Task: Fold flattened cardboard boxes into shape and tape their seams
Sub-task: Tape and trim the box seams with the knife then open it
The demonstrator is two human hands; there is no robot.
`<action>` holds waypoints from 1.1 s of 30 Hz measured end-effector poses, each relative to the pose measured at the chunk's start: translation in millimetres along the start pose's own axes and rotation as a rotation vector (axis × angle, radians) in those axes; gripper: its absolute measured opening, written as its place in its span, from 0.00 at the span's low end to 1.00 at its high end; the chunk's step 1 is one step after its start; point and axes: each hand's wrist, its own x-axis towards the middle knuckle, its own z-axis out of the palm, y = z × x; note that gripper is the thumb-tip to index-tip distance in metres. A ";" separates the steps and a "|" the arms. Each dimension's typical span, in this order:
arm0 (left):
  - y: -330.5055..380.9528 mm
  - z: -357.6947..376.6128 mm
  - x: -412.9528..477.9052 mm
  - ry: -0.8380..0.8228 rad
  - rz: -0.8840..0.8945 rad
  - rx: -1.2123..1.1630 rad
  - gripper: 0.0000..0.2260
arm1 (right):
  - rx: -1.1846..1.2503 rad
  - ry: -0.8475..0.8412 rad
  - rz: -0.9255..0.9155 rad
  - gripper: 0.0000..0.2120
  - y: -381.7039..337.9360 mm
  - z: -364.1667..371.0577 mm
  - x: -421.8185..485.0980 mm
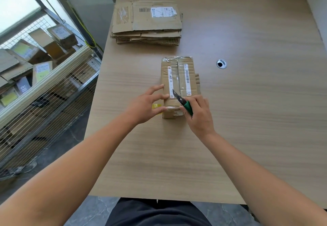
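Head view: spread left hand (146,104) is pressing the near end of the brown taped cardboard box (178,73); right hand (200,118) is gripping a green-handled knife (183,102), best slicing away from the left hand.

My left hand (146,105) touches the box (178,77) on its 9 o'clock side. My right hand (200,116) grips a green-handled knife (184,103) over its top. A flattened stack (148,24) lies at 12 o'clock.
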 end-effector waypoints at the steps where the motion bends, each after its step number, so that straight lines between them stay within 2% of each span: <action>1: 0.3 -0.2 -0.2 0.004 0.000 -0.002 0.19 | -0.015 -0.008 0.020 0.17 -2.7 -0.8 0.7; 8: 7.0 4.5 -2.2 0.008 -0.026 0.019 0.19 | -0.095 0.102 0.213 0.11 -40.9 17.2 0.6; 11: 11.0 5.2 -3.8 0.022 -0.031 0.011 0.20 | -0.002 0.036 0.310 0.13 -38.0 22.6 -0.9; 15: 16.6 5.2 -9.1 0.062 -0.067 -0.025 0.21 | 0.079 0.000 0.293 0.12 -26.4 19.0 -0.7; 17: 16.5 1.5 -13.3 0.001 -0.106 -0.100 0.18 | 0.084 -0.008 0.287 0.12 -25.2 19.2 -0.3; 20: 13.7 -10.8 -15.0 -0.181 -0.189 -0.342 0.15 | 0.094 -0.012 0.264 0.13 -21.9 18.2 0.8; 22: 9.9 -17.8 -11.6 -0.263 -0.167 -0.367 0.13 | 0.107 -0.018 0.248 0.12 -19.6 16.6 1.1; 25: 4.6 -23.8 -5.3 -0.304 -0.106 -0.377 0.16 | 0.130 -0.029 0.242 0.12 -18.4 15.7 1.2; 27: -1.1 -22.2 -1.2 -0.335 -0.079 -0.254 0.18 | 0.135 -0.031 0.250 0.12 -19.7 16.8 1.3; 30: -13.9 -18.2 3.6 -0.311 -0.094 0.008 0.14 | 0.122 -0.048 0.272 0.12 -20.1 16.9 4.3; 33: -21.1 -23.1 6.9 -0.308 -0.108 -0.073 0.09 | 0.098 -0.059 0.275 0.13 -21.8 15.8 4.9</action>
